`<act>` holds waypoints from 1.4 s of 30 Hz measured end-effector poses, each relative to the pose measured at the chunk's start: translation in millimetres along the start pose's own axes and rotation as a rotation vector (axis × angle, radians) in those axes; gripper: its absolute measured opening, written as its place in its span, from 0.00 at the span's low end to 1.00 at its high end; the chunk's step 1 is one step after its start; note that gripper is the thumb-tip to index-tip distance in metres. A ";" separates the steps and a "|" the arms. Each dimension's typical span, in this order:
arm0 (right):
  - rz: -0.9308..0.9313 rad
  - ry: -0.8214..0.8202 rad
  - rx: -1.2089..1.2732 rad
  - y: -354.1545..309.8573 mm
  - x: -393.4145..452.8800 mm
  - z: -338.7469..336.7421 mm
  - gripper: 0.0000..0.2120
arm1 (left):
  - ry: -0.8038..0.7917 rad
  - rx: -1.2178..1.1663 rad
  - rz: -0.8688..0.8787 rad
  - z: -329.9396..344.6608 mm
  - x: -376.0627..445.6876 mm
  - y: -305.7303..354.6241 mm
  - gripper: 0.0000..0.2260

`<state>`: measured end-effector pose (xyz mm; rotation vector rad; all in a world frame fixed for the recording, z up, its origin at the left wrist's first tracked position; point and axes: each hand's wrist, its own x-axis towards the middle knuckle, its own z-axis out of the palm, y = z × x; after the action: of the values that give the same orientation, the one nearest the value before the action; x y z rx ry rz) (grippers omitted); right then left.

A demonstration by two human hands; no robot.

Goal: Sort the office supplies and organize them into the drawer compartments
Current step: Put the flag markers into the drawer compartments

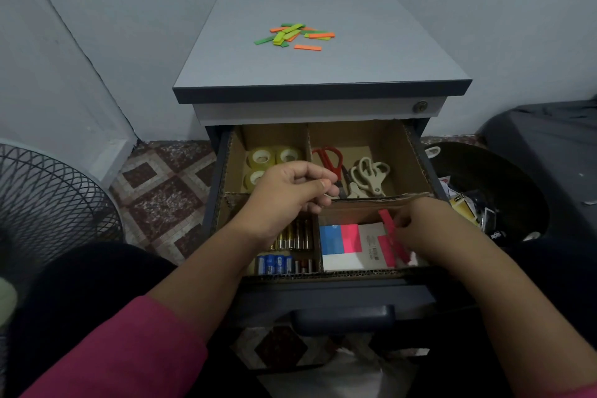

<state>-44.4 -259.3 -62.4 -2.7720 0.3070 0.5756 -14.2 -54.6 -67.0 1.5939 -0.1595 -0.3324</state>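
Drawer (223, 152), pulled open, lined with cardboard dividers forming four compartments: clear tape rolls (273, 157) far left; red-handled scissors (329, 160) and beige scissors (370, 176) far right; batteries (284, 252), gold and blue, lying in rows near left; blue and pink sticky notes (339, 239) near right. Loose green, yellow and orange sticky tabs (295, 34) piled on the cabinet top.

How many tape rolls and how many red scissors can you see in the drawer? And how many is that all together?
Tape rolls: 3
Red scissors: 1
Total: 4
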 end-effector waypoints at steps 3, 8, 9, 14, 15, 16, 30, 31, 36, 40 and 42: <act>-0.003 -0.039 0.110 -5.7 -0.2 2.4 0.09 | -0.006 0.006 0.000 0.0 0.7 -0.1 0.06; 0.010 -0.016 0.201 -13.6 2.2 15.2 0.03 | -0.008 0.007 0.003 0.5 1.4 0.0 0.06; 0.013 -0.015 0.194 -14.4 2.5 16.5 0.03 | -0.008 0.008 0.005 0.5 1.4 -0.1 0.06; 0.029 -0.003 0.138 -14.9 3.6 17.6 0.04 | -0.013 0.011 0.008 -0.2 0.9 -0.7 0.06; 0.024 0.003 0.131 -14.6 3.6 17.8 0.04 | -0.013 0.010 0.007 -0.2 0.8 -0.7 0.06; 0.019 0.010 0.127 -14.4 3.5 18.3 0.03 | -0.014 0.009 0.007 -0.1 0.9 -0.7 0.06; -0.137 0.087 -0.013 -11.8 6.0 25.1 0.15 | -0.012 0.001 0.013 0.6 0.6 -0.4 0.06; -0.142 0.088 -0.015 -12.3 6.1 25.5 0.15 | -0.013 0.001 0.014 0.5 0.5 -0.5 0.06; -0.166 0.087 -0.020 -12.8 7.0 26.2 0.15 | -0.014 0.000 0.012 0.5 0.9 -0.3 0.06; -0.170 0.090 -0.009 -11.6 7.4 26.7 0.15 | -0.011 -0.003 0.014 0.5 1.1 -0.7 0.06; -0.173 0.091 -0.013 -11.7 7.4 26.4 0.16 | -0.011 -0.002 0.014 0.7 1.2 -1.0 0.06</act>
<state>-44.1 -240.9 -85.9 -2.8055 0.0812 0.4119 -13.4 -55.6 -68.2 1.5887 -0.1788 -0.3298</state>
